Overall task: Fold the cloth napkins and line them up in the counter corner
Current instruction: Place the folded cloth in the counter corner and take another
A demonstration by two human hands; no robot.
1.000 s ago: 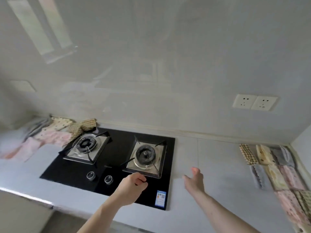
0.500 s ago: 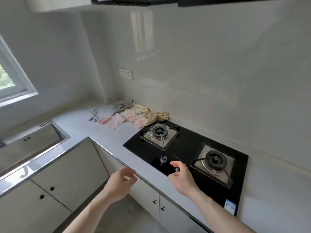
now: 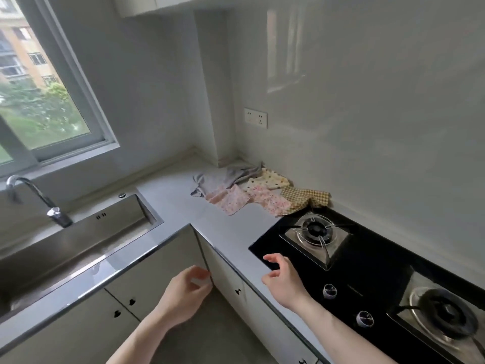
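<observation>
Crumpled grey, pink, cream and checked cloth napkins [image 3: 258,189] lay at the grey tabletop's [image 3: 183,198] far corner; left hand [image 3: 185,295] and right hand [image 3: 284,281] hovered, fingers loosely curled, empty.

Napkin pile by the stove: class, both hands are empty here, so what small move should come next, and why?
Probably reach the right hand forward to the nearest pink napkin and draw it onto bare counter. The napkins lie unfolded and overlapping beside the stove, and the left hand hangs short of the counter, holding nothing.
</observation>
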